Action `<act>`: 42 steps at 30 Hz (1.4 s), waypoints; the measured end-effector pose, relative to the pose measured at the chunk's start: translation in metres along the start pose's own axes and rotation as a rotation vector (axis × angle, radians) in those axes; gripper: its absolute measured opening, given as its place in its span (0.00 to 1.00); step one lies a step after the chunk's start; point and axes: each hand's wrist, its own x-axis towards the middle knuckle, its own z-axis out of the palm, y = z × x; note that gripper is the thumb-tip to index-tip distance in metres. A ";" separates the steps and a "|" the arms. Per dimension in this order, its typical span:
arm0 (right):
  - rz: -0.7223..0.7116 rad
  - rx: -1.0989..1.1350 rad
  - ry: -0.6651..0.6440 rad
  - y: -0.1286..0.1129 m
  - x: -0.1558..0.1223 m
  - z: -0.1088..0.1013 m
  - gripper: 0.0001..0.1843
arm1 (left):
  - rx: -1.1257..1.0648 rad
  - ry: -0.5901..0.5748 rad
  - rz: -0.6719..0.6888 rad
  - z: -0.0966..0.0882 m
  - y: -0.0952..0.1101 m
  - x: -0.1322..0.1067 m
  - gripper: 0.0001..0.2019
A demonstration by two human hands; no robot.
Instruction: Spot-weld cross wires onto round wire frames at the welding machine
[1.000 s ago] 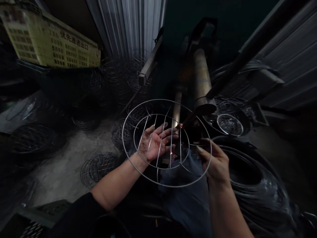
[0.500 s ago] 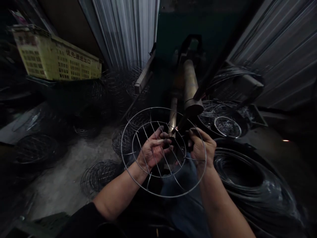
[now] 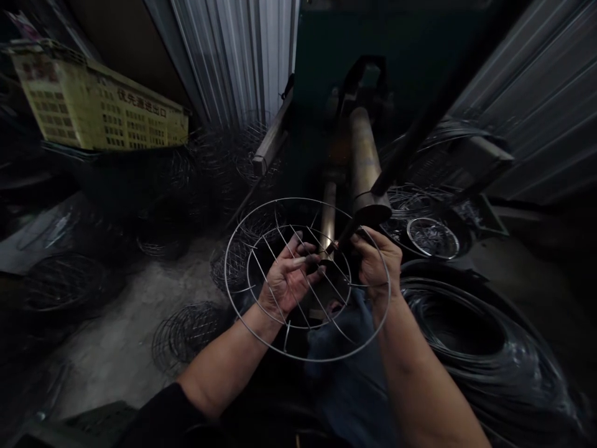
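A round wire rack [image 3: 308, 360], made of two rings joined by crossbars and short spokes, is held roughly level in front of me. My left hand [image 3: 291, 274] reaches under it, palm up, fingers curled around wires near the inner ring. At the right side, my right hand [image 3: 379, 258] pinches the rack by its outer ring, the fingertips partly hidden. Between my hands, the rack's inner ring meets the tip of a slanted dark rod [image 3: 405, 149] and the end of a lower brass-coloured cylinder [image 3: 329, 214]. A thicker metal cylinder [image 3: 364, 146] carries the rod above.
A yellow plastic crate [image 3: 135, 118] stands at the far left. Wire racks [image 3: 186, 333] lie in stacks on the floor. To the right are a large coil of wire [image 3: 466, 336] and a round bowl [image 3: 433, 238] of small metal pieces. A squared bar [image 3: 270, 143] juts toward me.
The rack has shifted slightly, its near edge rising a little in view. Both hands keep their hold, and the camera view has moved a little.
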 end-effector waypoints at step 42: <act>0.094 -0.193 -0.161 -0.013 0.022 0.007 0.16 | 0.141 0.174 0.227 0.003 -0.016 -0.035 0.31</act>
